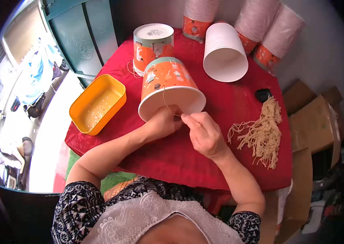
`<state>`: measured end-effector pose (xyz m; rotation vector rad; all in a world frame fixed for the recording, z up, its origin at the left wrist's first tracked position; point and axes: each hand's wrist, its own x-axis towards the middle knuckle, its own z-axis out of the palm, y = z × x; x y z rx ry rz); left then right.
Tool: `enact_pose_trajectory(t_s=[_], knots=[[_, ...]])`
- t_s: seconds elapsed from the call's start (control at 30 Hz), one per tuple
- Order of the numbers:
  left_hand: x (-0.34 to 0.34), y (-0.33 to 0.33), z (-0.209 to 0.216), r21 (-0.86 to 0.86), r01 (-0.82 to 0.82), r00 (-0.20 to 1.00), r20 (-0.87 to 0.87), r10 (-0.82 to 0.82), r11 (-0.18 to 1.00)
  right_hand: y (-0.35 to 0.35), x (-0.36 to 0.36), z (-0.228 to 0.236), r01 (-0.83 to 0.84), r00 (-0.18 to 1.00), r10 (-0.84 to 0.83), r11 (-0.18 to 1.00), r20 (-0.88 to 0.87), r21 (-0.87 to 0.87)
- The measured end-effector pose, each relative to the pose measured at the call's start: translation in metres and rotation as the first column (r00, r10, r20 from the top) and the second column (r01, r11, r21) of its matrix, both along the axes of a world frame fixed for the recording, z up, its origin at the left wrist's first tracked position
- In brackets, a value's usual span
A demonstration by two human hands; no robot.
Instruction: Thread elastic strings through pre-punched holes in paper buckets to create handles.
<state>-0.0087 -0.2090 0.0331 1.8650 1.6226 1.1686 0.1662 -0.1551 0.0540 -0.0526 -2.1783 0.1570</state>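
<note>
An orange-printed paper bucket (168, 75) lies tilted on the red cloth, its white mouth facing me. A thin beige string (164, 96) comes over the upper rim and hangs across the opening down to my fingers. My left hand (164, 123) is at the lower part of the mouth, fingers curled around the string and partly hidden. Just to the right, my right hand (205, 134) pinches the same string between thumb and forefinger. Behind stands a similar bucket (154, 49) upside down, with string looped beside its rim.
A yellow tray (117, 106) with small white bits stands left. A bundle of beige strings (267, 132) lies right, near a small black object (263, 95). A white bucket (225, 61) lies on its side behind, before wrapped bucket stacks (257, 20). Cardboard boxes (314, 126) stand beyond the table.
</note>
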Motion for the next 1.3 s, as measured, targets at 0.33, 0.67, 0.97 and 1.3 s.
enact_pose_trajectory(t_s=[0.33, 0.67, 0.97, 1.3], knots=[[-0.005, 0.001, -0.021, -0.02, 0.07, 0.982, 0.175, -0.066, 0.997, -0.019, -0.009, 0.006, -0.085, 0.993, 0.079, 0.995, 0.091, 0.061], [-0.001, 0.002, -0.018, -0.03, -0.076, 0.995, 0.064, 0.078, 0.997, -0.019, 0.002, -0.001, 0.089, 0.988, -0.075, 0.991, 0.134, -0.1], [0.002, 0.005, -0.019, -0.15, -0.023, 0.977, 0.205, 0.053, 0.988, 0.007, -0.006, -0.029, 0.316, 0.936, -0.233, 0.887, 0.265, -0.336], [-0.002, 0.005, -0.024, 0.043, -0.022, 0.999, 0.049, 0.02, 0.999, 0.012, -0.014, -0.038, 0.322, 0.932, -0.242, 0.894, 0.268, -0.312]])
